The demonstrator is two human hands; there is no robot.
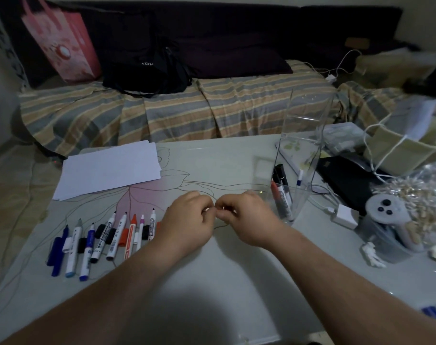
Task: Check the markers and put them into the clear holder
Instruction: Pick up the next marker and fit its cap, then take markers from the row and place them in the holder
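Observation:
Both my hands meet over the middle of the table. My left hand [188, 221] and my right hand [246, 216] each curl round an end of a small marker, almost wholly hidden between the fingers; only a pale sliver shows. To the left lies a row of several uncapped markers [104, 239] with loose caps among them: blue, black, orange and pink ones. The clear holder [300, 155] stands to the right of my right hand. It holds a few markers [283, 195], black, red and blue.
A stack of white paper [109, 169] lies at the table's far left. At the right are a black notebook [346, 180], a white charger [345, 215], a grey controller [386, 207] in a tub and a cream bag [406, 148]. A striped sofa with bags stands behind.

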